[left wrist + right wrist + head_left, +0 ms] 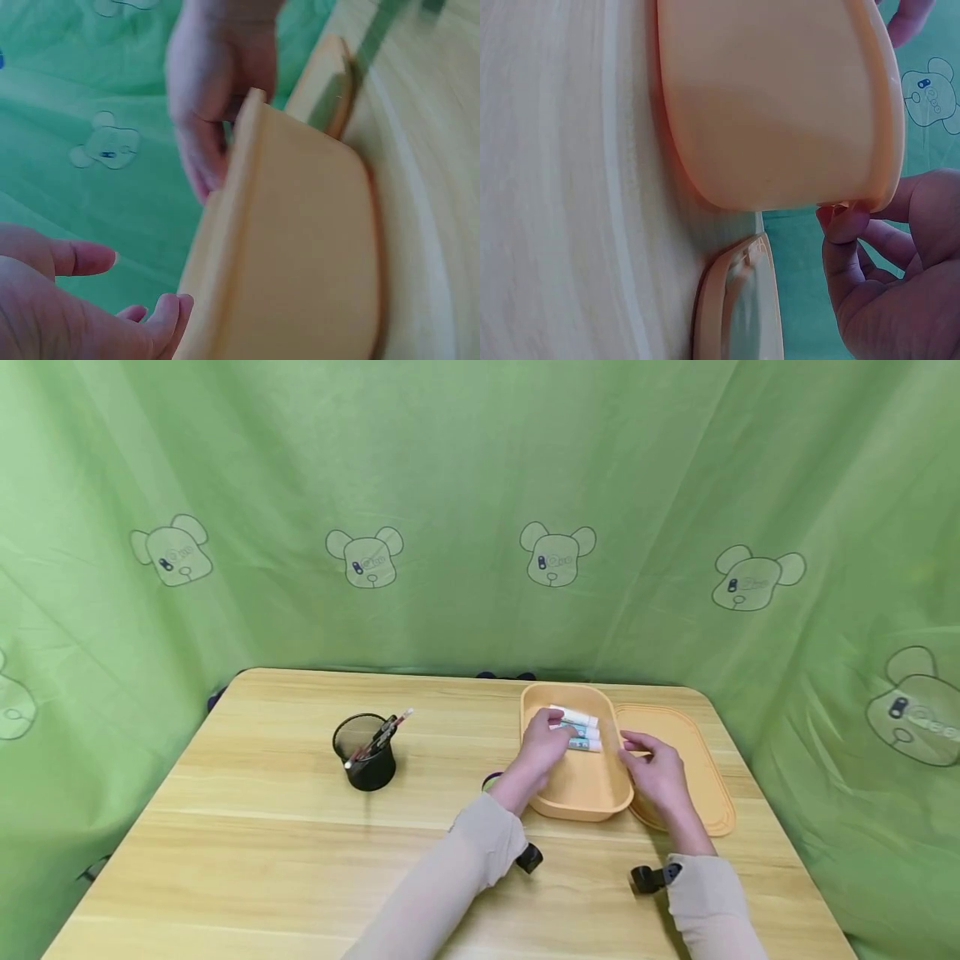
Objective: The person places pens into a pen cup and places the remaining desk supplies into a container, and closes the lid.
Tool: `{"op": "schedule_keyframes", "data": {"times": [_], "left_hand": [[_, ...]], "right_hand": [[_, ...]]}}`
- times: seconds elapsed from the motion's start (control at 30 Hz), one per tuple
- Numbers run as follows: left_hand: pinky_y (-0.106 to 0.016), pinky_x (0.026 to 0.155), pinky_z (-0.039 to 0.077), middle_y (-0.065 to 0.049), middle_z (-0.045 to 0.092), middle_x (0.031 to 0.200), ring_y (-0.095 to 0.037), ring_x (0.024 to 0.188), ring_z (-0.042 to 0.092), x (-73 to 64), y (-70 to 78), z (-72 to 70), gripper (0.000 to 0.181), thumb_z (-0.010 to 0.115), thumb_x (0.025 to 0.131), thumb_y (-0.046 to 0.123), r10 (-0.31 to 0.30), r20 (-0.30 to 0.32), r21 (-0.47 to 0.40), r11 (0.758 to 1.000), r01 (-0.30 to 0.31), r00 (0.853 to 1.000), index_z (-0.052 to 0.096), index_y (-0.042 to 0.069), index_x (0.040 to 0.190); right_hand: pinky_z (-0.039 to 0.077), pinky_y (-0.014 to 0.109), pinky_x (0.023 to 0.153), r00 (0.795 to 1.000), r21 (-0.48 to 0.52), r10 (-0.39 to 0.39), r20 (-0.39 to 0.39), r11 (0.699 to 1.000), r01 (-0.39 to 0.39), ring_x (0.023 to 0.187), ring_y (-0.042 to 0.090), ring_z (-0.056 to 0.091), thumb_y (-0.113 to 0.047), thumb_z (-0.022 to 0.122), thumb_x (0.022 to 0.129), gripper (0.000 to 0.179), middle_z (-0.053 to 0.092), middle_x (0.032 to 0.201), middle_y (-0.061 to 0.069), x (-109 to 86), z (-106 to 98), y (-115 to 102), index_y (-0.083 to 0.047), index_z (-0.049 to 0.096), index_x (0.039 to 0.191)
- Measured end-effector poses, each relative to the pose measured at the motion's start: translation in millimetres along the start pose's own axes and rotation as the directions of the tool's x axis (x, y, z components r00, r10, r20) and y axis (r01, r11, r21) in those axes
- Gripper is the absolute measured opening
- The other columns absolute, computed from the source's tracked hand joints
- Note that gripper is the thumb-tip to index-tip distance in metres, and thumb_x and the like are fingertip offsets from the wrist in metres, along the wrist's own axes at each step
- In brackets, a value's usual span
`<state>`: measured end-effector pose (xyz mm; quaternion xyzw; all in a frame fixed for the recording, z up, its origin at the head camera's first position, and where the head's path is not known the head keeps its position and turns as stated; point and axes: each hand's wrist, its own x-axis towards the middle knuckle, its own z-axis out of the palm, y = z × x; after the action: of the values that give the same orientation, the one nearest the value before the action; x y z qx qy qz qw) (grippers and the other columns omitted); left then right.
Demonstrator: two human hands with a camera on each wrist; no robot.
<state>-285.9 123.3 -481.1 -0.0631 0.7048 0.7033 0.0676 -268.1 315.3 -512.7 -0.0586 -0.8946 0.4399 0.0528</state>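
An orange plastic box point(581, 793) stands on the table with several glue sticks point(585, 745) lying side by side inside it. Over the box, my left hand point(546, 745) is close to the glue sticks, and the head view does not settle whether it touches them. In the left wrist view the left hand point(82, 300) has its fingers spread apart and holds nothing visible. My right hand point(658, 770) is at the box's right side. Seen from the right wrist, the right hand point(907, 255) pinches the rim of the box point(772, 112) between thumb and fingers.
An orange lid point(693, 760) lies flat to the right of the box. On the left stands a black mesh pen cup point(371, 770) with pens leaning in it. A small green and purple round item point(491, 779) is partly hidden by the left wrist. A green curtain point(465, 610) hangs behind the table.
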Motion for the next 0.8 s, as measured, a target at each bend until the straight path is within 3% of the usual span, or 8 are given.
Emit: {"op": "schedule_keyframes", "data": {"times": [0.17, 0.33, 0.63, 0.8], "left_hand": [[-0.042, 0.103, 0.05, -0.005, 0.061, 0.129, -0.022, 0.114, 0.057, -7.1, 11.4, -20.7, 0.041, 0.066, 0.093, 0.006, 0.047, 0.048, -0.007, 0.999, -0.047, 0.998, 0.061, 0.007, 0.134], [-0.043, 0.104, 0.051, -0.008, 0.061, 0.135, -0.024, 0.118, 0.059, -12.1, 14.1, -46.4, 0.041, 0.063, 0.098, 0.008, 0.085, 0.087, 0.015, 0.996, -0.086, 0.993, 0.059, 0.009, 0.139], [-0.041, 0.104, 0.052, -0.011, 0.061, 0.137, -0.026, 0.119, 0.061, -18.6, 3.0, -97.6, 0.04, 0.062, 0.099, 0.011, 0.114, 0.079, 0.043, 0.992, -0.117, 0.99, 0.059, 0.012, 0.139], [-0.042, 0.106, 0.05, -0.011, 0.062, 0.132, -0.027, 0.121, 0.06, -19.5, -9.5, -117.3, 0.038, 0.062, 0.099, 0.01, 0.087, 0.085, 0.051, 0.995, -0.092, 0.993, 0.059, 0.009, 0.137]], "right_hand": [[0.053, 0.016, 0.064, 1.0, -0.01, -0.006, -0.004, 1.0, 0.006, 0.08, 0.005, 0.06, -0.013, 0.064, 0.102, 0.042, 0.067, 0.127, 0.025, -0.4, 0.3, 0.6, 0.001, 0.061, 0.141], [0.053, 0.016, 0.065, 1.0, -0.018, -0.003, 0.001, 1.0, 0.003, 0.083, 0.01, 0.061, -0.014, 0.063, 0.103, 0.042, 0.067, 0.128, 0.025, 0.3, 0.3, 0.2, 0.0, 0.06, 0.142], [0.053, 0.016, 0.065, 1.0, -0.027, 0.004, 0.013, 1.0, -0.004, 0.086, 0.013, 0.061, -0.016, 0.062, 0.104, 0.042, 0.066, 0.129, 0.023, -0.2, -0.4, -1.3, -0.001, 0.06, 0.143], [0.052, 0.016, 0.066, 1.0, -0.032, 0.001, 0.009, 0.999, -0.001, 0.088, 0.016, 0.061, -0.016, 0.062, 0.104, 0.042, 0.066, 0.128, 0.024, -0.8, 0.1, -1.9, -0.001, 0.06, 0.143]]}}
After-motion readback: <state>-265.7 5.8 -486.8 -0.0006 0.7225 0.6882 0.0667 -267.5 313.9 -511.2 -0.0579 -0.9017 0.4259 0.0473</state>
